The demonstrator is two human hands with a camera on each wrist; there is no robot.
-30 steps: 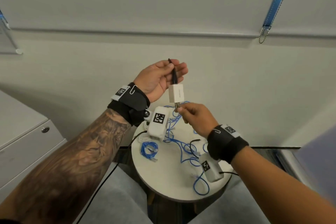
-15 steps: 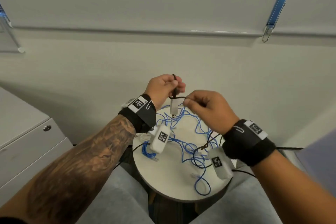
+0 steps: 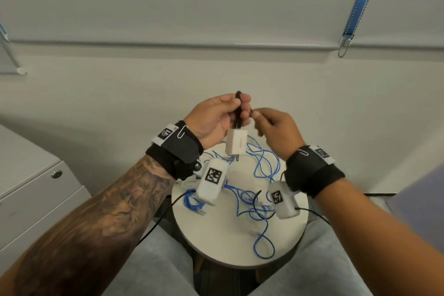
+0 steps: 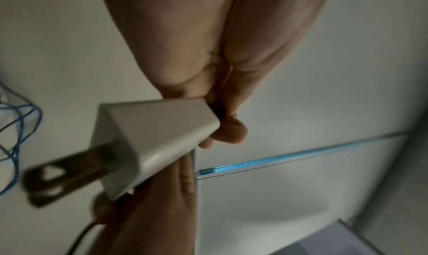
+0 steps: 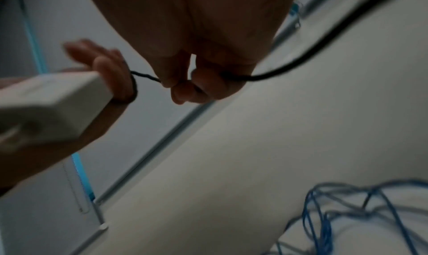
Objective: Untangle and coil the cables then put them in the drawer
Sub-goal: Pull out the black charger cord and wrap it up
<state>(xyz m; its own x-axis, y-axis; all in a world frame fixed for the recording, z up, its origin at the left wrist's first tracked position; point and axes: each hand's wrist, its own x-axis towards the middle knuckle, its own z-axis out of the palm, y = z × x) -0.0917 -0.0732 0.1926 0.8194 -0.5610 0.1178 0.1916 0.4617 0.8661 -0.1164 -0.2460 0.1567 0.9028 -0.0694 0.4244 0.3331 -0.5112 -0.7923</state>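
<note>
Two hands are up above the round table, both busy on one black cable, so we're in the coiling step, by the look of it. The left hand has its fingers curled round the bundled black turns, and the white plug adapter hangs from that bundle at six o'clock of the grip, prongs pointing down toward the tabletop. From the left wrist view the adapter sits right against the fingertips, body angled out toward eight o'clock.

Over to the right hand: thumb and forefinger pinched tight on the cable just at three o'clock of the left hand, a short taut run of cable bridging the two. Beyond the pinch, the loose length trails off past the right wrist; where it ends I can't tell.

What's next? My read: another wrap, the right hand carrying the cable round the left fingers, keeping tension even so the turns don't slip off.

Plenty left to do, mind you. A blue cable sprawls in tangled loops across the table, below both hands, with a small blue bundle at nine o'clock on the tabletop. The drawer unit waits well off at nine o'clock, its drawers closed.
</note>
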